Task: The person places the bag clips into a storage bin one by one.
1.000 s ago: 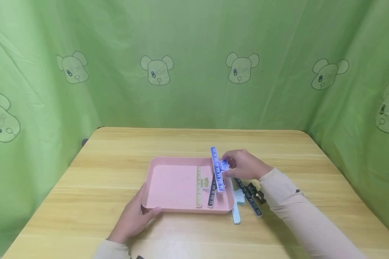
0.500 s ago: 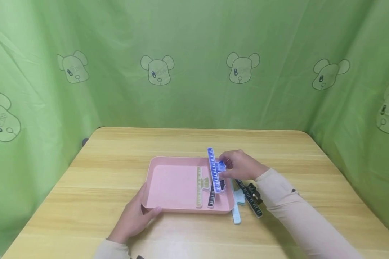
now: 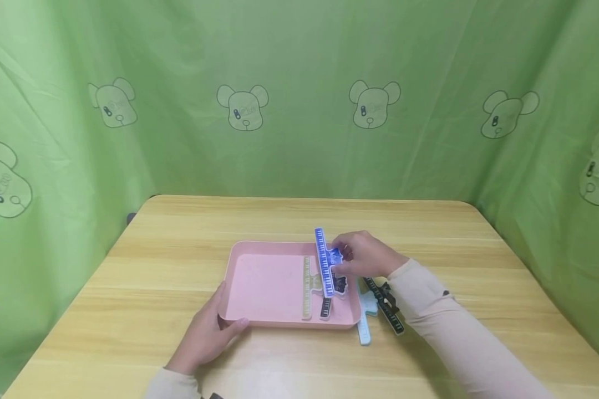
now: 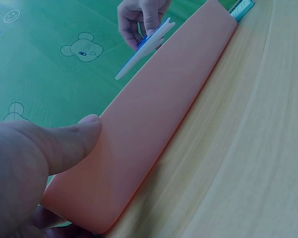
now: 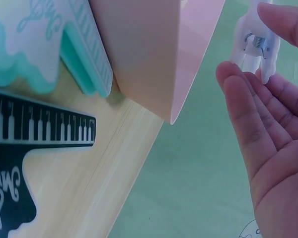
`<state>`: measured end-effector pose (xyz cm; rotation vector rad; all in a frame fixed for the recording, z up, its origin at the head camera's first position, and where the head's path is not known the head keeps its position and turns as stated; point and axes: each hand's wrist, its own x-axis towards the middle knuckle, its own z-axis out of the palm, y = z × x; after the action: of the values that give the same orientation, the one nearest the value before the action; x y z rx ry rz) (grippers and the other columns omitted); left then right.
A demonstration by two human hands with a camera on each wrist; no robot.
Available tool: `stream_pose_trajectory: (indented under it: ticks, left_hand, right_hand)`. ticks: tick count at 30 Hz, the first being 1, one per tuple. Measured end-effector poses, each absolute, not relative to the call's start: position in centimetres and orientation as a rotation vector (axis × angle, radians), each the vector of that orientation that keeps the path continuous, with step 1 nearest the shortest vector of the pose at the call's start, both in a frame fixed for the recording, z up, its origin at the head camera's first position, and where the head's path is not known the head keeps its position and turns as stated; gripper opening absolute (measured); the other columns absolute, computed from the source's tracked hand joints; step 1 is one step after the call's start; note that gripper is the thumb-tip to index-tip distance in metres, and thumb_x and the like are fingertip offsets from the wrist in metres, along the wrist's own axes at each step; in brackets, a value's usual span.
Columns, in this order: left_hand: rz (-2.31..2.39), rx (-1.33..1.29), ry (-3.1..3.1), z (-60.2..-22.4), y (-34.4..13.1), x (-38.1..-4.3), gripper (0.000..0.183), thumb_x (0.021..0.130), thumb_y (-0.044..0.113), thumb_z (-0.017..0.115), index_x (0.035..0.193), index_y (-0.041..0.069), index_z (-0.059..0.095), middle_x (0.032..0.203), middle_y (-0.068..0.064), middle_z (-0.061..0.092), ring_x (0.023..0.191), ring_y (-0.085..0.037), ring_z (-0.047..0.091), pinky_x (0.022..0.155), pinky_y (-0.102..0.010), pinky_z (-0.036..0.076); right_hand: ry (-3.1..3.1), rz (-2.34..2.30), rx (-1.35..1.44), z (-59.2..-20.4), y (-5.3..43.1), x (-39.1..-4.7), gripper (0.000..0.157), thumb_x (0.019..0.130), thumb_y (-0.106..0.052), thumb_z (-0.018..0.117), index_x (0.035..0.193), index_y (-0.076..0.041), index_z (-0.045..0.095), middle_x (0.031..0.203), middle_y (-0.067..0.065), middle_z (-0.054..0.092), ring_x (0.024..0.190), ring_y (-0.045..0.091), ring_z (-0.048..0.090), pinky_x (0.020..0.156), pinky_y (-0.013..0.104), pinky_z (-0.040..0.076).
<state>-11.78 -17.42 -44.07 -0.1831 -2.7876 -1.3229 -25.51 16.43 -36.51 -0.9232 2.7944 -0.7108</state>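
Note:
My right hand (image 3: 369,255) pinches a blue sheet-music clip (image 3: 322,263) with a piano-key print by its handle, above the right part of the pink tray (image 3: 264,285). In the right wrist view, the clip's pale handle end (image 5: 256,42) and its small spring show between thumb and fingers. My left hand (image 3: 204,332) grips the tray's near left corner; the thumb lies on the front wall in the left wrist view. Inside the tray lie a yellowish clip (image 3: 306,299) and a black clip (image 3: 325,309), both partly hidden by the blue one.
Right of the tray, on the wooden table (image 3: 289,366), lie a light teal clip (image 3: 364,330) against the tray's side and a black clip (image 3: 391,318), partly under the right sleeve. Green curtains (image 3: 299,155) with bear-head prints stand around the table.
My right hand has moved slightly left with the blue clip, which now overlaps the yellowish clip in the head view. The left hand and tray have stayed put.

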Motion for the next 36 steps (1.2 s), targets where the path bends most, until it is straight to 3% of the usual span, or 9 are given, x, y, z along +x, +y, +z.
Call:
stream_pose_trajectory:
  ticks: [16, 36]
  left_hand:
    - [-1.321, -0.179, -2.786, -44.1, -17.4, -11.8, 0.093, 0.085, 0.039, 0.074, 0.154, 0.006, 0.022, 0.149, -0.020, 0.039, 0.131, -0.040, 0.043, 0.108, -0.057, 0.033]
    - [-1.318, -0.190, -2.766, -44.3, -17.4, -11.9, 0.092, 0.084, 0.036, 0.075, 0.154, 0.006, 0.023, 0.148, -0.019, 0.041, 0.128, -0.039, 0.046, 0.106, -0.057, 0.035]
  right_hand:
    - [2.773, -0.723, -0.947, -36.5, 15.4, -25.5, 0.050, 0.077, -0.025, 0.081, 0.116, 0.000, 0.065, 0.095, 0.004, 0.068, 0.084, 0.017, 0.064, 0.076, 0.030, 0.057]
    - [2.755, -0.703, -0.946, -36.6, 14.3, -25.6, 0.049, 0.075, -0.026, 0.084, 0.115, -0.003, 0.067, 0.094, 0.000, 0.067, 0.081, 0.010, 0.061, 0.074, 0.024, 0.055]
